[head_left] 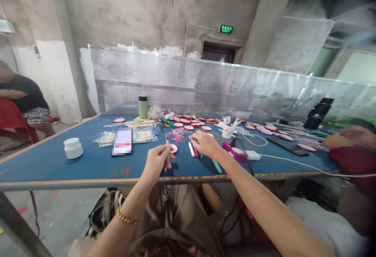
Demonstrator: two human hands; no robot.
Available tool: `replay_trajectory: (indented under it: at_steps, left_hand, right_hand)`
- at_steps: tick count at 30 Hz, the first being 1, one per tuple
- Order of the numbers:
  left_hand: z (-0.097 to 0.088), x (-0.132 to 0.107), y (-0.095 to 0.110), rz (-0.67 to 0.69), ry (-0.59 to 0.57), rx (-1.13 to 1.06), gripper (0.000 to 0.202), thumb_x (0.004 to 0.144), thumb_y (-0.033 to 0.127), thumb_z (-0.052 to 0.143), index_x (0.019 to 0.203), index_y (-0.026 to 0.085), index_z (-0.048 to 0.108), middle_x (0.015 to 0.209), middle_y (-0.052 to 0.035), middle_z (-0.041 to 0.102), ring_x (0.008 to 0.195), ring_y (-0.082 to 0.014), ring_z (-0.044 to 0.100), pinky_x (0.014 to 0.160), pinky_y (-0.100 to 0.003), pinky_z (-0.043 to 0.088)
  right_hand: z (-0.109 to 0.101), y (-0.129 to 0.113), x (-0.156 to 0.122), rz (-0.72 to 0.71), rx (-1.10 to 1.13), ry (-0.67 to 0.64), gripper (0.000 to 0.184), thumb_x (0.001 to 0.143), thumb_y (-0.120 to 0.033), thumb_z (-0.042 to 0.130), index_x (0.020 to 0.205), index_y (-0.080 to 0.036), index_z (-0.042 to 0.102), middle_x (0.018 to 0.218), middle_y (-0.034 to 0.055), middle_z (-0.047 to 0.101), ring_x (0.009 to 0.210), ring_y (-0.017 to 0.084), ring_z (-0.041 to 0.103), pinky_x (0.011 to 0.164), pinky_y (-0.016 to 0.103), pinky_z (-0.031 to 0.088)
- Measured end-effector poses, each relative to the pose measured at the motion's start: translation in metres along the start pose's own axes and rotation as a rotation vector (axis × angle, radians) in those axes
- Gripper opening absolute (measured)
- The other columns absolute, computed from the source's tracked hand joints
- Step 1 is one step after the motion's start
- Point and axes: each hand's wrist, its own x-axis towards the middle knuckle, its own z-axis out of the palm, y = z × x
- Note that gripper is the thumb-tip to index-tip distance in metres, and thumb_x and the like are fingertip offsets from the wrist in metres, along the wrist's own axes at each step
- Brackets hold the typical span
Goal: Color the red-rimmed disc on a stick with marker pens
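Observation:
My left hand (pixel 158 162) is closed in a pinch near the table's front edge. A small flat stick (pixel 167 141) with a reddish upper end stands upright between its thumb and fingers. Just behind those fingers lies a round white disc with a red rim (pixel 174 148). My right hand (pixel 206 143) reaches over the table, palm down, its fingers bent and apart. Below its fingertips are a white marker pen (pixel 191 150) and a red one. To its left sits a pile of pink and coloured rubber bands (pixel 176 134). A green pen-like thing (pixel 216 166) lies under the right wrist.
Bagged sticks (pixel 141 136), a phone (pixel 122 141) and a white jar (pixel 73 148) are on the left. Several red-rimmed discs (pixel 188 122) lie behind. A cup of pens (pixel 227 130), a purple power strip (pixel 235 152) and a cable (pixel 293 164) are right, beside another person's arm.

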Motion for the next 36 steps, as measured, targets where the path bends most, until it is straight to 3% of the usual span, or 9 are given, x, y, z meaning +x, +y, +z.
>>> replay_trajectory:
  at_steps: [6, 10, 13, 17, 21, 25, 31, 34, 36]
  left_hand:
    - [-0.001, 0.001, -0.003, 0.026, -0.036, 0.06, 0.033, 0.076, 0.041, 0.064, 0.084, 0.01, 0.066, 0.063, -0.0025, 0.066, 0.037, -0.0069, 0.05, 0.032, -0.017, 0.033]
    - [-0.001, 0.0, -0.002, 0.036, -0.058, 0.084, 0.031, 0.077, 0.042, 0.064, 0.08, 0.01, 0.064, 0.064, -0.0031, 0.066, 0.037, -0.0066, 0.05, 0.032, -0.017, 0.034]
    - [-0.002, 0.001, -0.003, 0.038, -0.06, 0.104, 0.032, 0.078, 0.042, 0.063, 0.078, 0.011, 0.063, 0.065, -0.0031, 0.066, 0.036, -0.0064, 0.05, 0.032, -0.016, 0.034]
    - [-0.001, 0.002, -0.006, 0.031, -0.052, 0.107, 0.031, 0.079, 0.042, 0.061, 0.082, 0.011, 0.064, 0.066, -0.0031, 0.067, 0.037, -0.0066, 0.051, 0.032, -0.016, 0.034]
    - [0.0, 0.003, -0.005, 0.041, -0.072, 0.088, 0.032, 0.08, 0.043, 0.061, 0.083, 0.011, 0.064, 0.068, -0.0038, 0.067, 0.038, -0.007, 0.052, 0.032, -0.017, 0.035]
    - [0.0, 0.003, -0.005, 0.035, -0.075, 0.06, 0.032, 0.079, 0.043, 0.061, 0.081, 0.011, 0.062, 0.067, -0.0043, 0.067, 0.038, -0.0072, 0.052, 0.032, -0.017, 0.034]
    - [0.002, 0.006, -0.005, 0.0, -0.065, -0.008, 0.029, 0.079, 0.041, 0.06, 0.078, 0.012, 0.058, 0.065, -0.0046, 0.067, 0.037, -0.0074, 0.053, 0.032, -0.016, 0.034]
    - [0.003, 0.006, -0.004, -0.005, -0.07, -0.016, 0.029, 0.078, 0.041, 0.06, 0.074, 0.012, 0.057, 0.064, -0.0051, 0.067, 0.038, -0.0071, 0.052, 0.032, -0.016, 0.035]
    - [0.003, 0.006, -0.004, 0.004, -0.079, -0.019, 0.03, 0.078, 0.041, 0.06, 0.074, 0.012, 0.057, 0.064, -0.005, 0.067, 0.038, -0.007, 0.052, 0.032, -0.016, 0.035]
  right_hand:
    - [-0.053, 0.03, -0.026, 0.115, -0.023, 0.062, 0.023, 0.09, -0.018, 0.054, 0.073, -0.02, 0.07, 0.071, 0.0021, 0.069, 0.065, 0.016, 0.06, 0.063, 0.026, 0.037]
    - [-0.053, 0.029, -0.06, 0.181, -0.067, -0.052, 0.028, 0.09, -0.024, 0.056, 0.064, -0.021, 0.067, 0.062, 0.0027, 0.068, 0.056, 0.016, 0.059, 0.056, 0.027, 0.032]
    - [-0.036, 0.021, -0.075, 0.217, -0.104, -0.087, 0.008, 0.086, -0.026, 0.064, 0.084, -0.021, 0.07, 0.073, 0.0059, 0.072, 0.068, 0.021, 0.066, 0.06, 0.027, 0.035]
    - [-0.018, 0.022, -0.078, 0.231, -0.04, -0.19, 0.029, 0.078, -0.023, 0.071, 0.106, -0.018, 0.066, 0.092, 0.01, 0.074, 0.079, 0.024, 0.068, 0.063, 0.027, 0.038]
    - [-0.019, 0.032, -0.078, 0.187, 0.119, -0.23, 0.055, 0.073, -0.01, 0.062, 0.128, -0.02, 0.059, 0.073, 0.0002, 0.068, 0.062, 0.018, 0.062, 0.058, 0.025, 0.037]
    - [-0.036, 0.028, -0.08, 0.149, 0.468, -0.125, 0.04, 0.081, -0.017, 0.054, 0.119, -0.024, 0.066, 0.057, -0.0062, 0.056, 0.052, 0.015, 0.054, 0.052, 0.024, 0.038]
    - [-0.049, -0.018, -0.064, 0.067, 1.199, 0.14, 0.027, 0.09, -0.034, 0.059, 0.114, -0.024, 0.064, 0.093, 0.0056, 0.071, 0.086, 0.021, 0.067, 0.076, 0.034, 0.053]
    - [-0.036, -0.052, -0.045, 0.059, 1.27, 0.396, 0.028, 0.084, -0.033, 0.07, 0.11, -0.027, 0.059, 0.083, 0.0001, 0.068, 0.072, 0.016, 0.062, 0.062, 0.027, 0.049]
    - [-0.023, -0.073, -0.034, 0.086, 1.184, 0.452, 0.017, 0.088, -0.036, 0.066, 0.1, -0.025, 0.06, 0.069, -0.0029, 0.061, 0.057, 0.012, 0.054, 0.053, 0.024, 0.044]
